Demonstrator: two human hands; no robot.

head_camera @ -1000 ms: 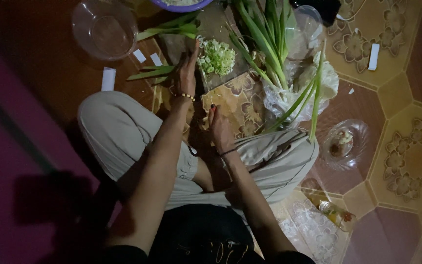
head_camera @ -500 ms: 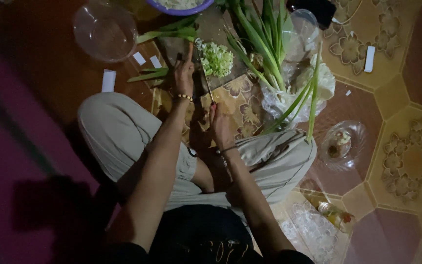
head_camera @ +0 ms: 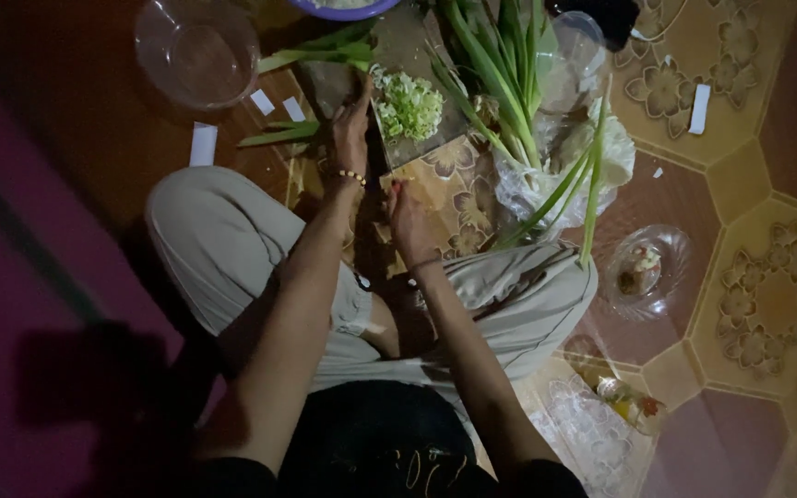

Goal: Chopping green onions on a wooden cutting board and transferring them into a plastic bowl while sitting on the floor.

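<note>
I sit cross-legged on the floor. My left hand (head_camera: 352, 129), with a bead bracelet on the wrist, reaches forward and rests its fingers on the left edge of a dark cutting board (head_camera: 412, 41), beside a pile of chopped green onion (head_camera: 408, 106). My right hand (head_camera: 405, 219), its nails red, is curled just behind the board around what looks like a dark knife (head_camera: 377, 166) that points toward the pile. Long green onion stalks (head_camera: 500, 74) lie to the right of the board.
A clear plastic bowl (head_camera: 197, 51) stands at the far left and a purple bowl's rim (head_camera: 343, 7) shows at the top. Cut green leaves (head_camera: 279, 134), a crumpled plastic bag (head_camera: 555, 180), a glass dish (head_camera: 648, 267), a small bottle (head_camera: 622, 395) and white paper scraps (head_camera: 203, 145) lie on the patterned tile floor.
Both hands stay at the board's near edge. My left hand's fingers have shifted slightly along the board beside the chopped pile, and the view has drifted a little.
</note>
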